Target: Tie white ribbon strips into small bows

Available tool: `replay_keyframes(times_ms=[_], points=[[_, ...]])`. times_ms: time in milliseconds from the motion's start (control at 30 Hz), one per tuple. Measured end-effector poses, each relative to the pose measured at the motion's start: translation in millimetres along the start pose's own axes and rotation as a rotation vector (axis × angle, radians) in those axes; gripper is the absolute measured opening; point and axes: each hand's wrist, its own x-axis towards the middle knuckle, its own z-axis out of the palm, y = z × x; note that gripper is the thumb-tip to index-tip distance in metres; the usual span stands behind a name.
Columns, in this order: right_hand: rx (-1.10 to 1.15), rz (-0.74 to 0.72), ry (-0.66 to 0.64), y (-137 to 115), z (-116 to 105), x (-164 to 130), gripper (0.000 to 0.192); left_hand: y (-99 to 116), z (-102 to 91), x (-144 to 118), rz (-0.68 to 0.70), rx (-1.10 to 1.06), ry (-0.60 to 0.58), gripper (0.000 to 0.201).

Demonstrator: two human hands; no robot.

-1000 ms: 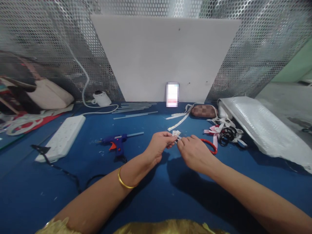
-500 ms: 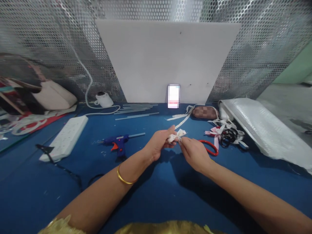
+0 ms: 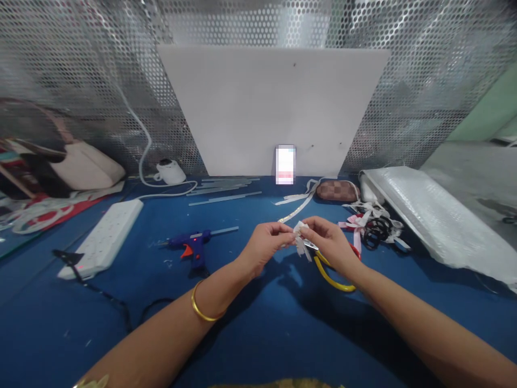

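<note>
- Blue cloth covers the bench (image 3: 258,334), and everything below is placed from the small white ribbon bow (image 3: 299,241) held above its middle.
- Left hand (image 3: 267,247), a gold bangle (image 3: 202,310) on its wrist, pinches the bow's left side, grip narrow and closed on the ribbon.
- Right hand (image 3: 332,245) pinches the bow's right side; yellow-handled scissors (image 3: 329,272) hang from the same hand just below the bow.
- Judged step: shaping or trimming the bow; the next move likely calls for a steady pinch while the blades meet a tail.
- Left of the bow lie a blue hot-glue gun (image 3: 193,246) and, further left, a white power strip (image 3: 105,236).
- Right of the bow sit pink and white ribbon scraps (image 3: 363,223).
- Beyond the bow stands a white board (image 3: 274,108); no writing is readable anywhere.
</note>
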Motion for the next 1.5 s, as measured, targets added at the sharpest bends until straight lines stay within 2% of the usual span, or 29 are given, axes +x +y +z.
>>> replay_keyframes(times_ms=[67, 200, 333, 433, 567, 767, 867, 1067, 1167, 1267, 1500], points=[[0.205, 0.063, -0.029, 0.3, -2.0, 2.3, 0.025, -0.8, 2.1, -0.6, -0.016, 0.007, -0.027, 0.024], [0.357, 0.16, 0.034, 0.3, -3.6, 2.0, 0.021, -2.1, 4.1, -1.2, -0.092, -0.081, -0.05, 0.045], [0.442, 0.218, 0.068, -1.1, -1.8, 0.9, 0.022, -2.2, 5.6, -3.5, -0.028, -0.036, -0.053, 0.038], [0.453, 0.217, 0.077, -1.5, 1.4, 0.7, 0.022, -4.5, 8.1, -5.3, 0.017, 0.018, -0.031, 0.033], [0.428, 0.191, 0.067, -1.5, 5.1, 0.2, 0.02, -9.2, 9.4, -5.3, 0.01, 0.042, 0.023, 0.03], [0.137, 0.066, 0.105, -2.9, 2.4, 0.0, 0.016, -9.2, 6.7, -3.7, -0.015, 0.045, -0.08, 0.029], [0.016, 0.015, 0.13, -1.4, 0.5, 0.4, 0.014, -8.1, 9.4, -3.9, -0.002, -0.002, -0.082, 0.03], [0.26, 0.084, 0.029, 0.1, -3.4, 2.8, 0.018, -3.9, 14.8, -5.8, 0.02, -0.018, 0.006, 0.034], [0.341, 0.131, 0.084, -3.4, -10.0, 4.1, 0.019, -2.4, 13.3, -5.3, -0.057, -0.149, -0.042, 0.048], [0.383, 0.156, 0.112, -5.4, -16.0, 5.2, 0.018, -3.1, 10.9, -4.1, -0.104, -0.226, -0.03, 0.06], [0.408, 0.15, 0.089, -3.9, -15.9, 8.0, 0.027, -7.1, 12.0, -3.5, 0.002, -0.128, 0.014, 0.037]])
